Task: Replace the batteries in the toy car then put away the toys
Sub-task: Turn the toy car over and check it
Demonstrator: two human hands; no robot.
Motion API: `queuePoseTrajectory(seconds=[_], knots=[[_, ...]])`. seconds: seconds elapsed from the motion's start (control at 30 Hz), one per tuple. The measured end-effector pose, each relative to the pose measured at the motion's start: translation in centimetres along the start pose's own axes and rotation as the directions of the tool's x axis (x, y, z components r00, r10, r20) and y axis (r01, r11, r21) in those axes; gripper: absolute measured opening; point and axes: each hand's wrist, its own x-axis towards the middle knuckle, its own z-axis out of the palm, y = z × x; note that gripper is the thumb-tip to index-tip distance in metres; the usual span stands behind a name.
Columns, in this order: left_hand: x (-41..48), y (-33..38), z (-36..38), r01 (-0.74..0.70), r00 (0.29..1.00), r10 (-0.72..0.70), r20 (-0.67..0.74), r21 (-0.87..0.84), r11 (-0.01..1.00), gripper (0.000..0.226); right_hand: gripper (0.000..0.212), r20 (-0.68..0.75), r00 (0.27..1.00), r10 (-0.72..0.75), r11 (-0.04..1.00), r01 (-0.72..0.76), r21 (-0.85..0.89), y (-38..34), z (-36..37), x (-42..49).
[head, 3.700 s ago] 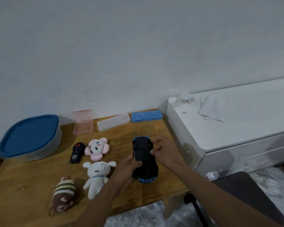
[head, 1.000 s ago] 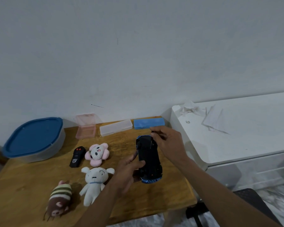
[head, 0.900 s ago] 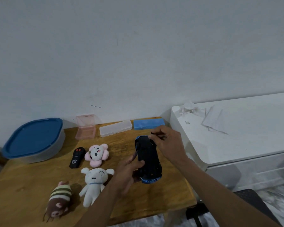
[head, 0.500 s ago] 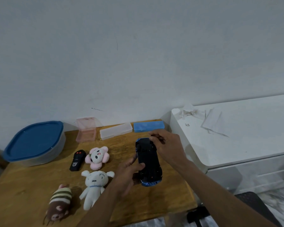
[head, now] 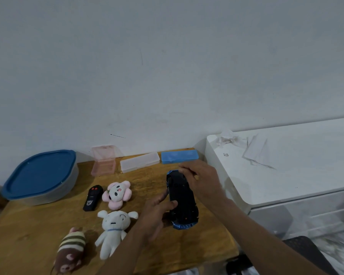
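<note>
Wall (head: 167,76): plain pale grey, one short dark mark low down.
Bench (head: 28,241): wooden, standing at the wall.
White cabinet (head: 296,175): right of bench, crumpled paper (head: 254,151) on top.
Floor (head: 342,253): pale, blurred.

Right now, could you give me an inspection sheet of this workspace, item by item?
Surface: wooden table, toys spread across it.
Job's things: toy car, underside up, in the left hand; black remote beside pink plush; white plush and striped plush nearer; blue-lidded container at far left.
Clutter: open pink case, clear case, blue case along the wall.
Hands: left hand grips the car's side; right hand, fingers curled at its far end, seems to pinch a thin tool.
Cables: nothing seen.
Surroundings: white cabinet on the right with crumpled paper on top; plain wall behind.
</note>
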Motion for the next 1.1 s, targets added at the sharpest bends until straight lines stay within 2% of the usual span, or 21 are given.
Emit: queuePoseTrajectory(seconds=[0.2,0.33,0.77,0.93,1.1], knots=[[0.01,-0.07,-0.39,0.007,1.000,-0.007,-0.010,-0.011,1.000,0.048,0.015,0.001,1.000,-0.009,1.000,0.009,-0.025,0.03,0.26,-0.14],[0.12,0.13,-0.44,0.006,1.000,-0.006,-0.006,-0.021,1.000,0.049,0.026,0.051,0.998,-0.034,0.998,0.036,-0.043,-0.16,0.35,-0.36],[-0.01,-0.09,-0.28,0.008,1.000,-0.009,-0.021,-0.032,0.999,0.049,0.015,0.069,0.996,-0.056,0.987,0.066,-0.145,-0.15,0.50,-0.10],[0.16,-0.03,-0.33,0.011,1.000,-0.012,-0.020,-0.042,0.999,0.047,0.028,0.118,0.992,-0.051,0.982,0.071,-0.173,-0.32,0.64,-0.10],[0.26,-0.27,-0.40,0.005,1.000,-0.006,-0.011,-0.031,0.999,0.049,0.018,0.080,0.995,-0.054,0.986,0.066,-0.156,-0.59,0.38,0.00]])
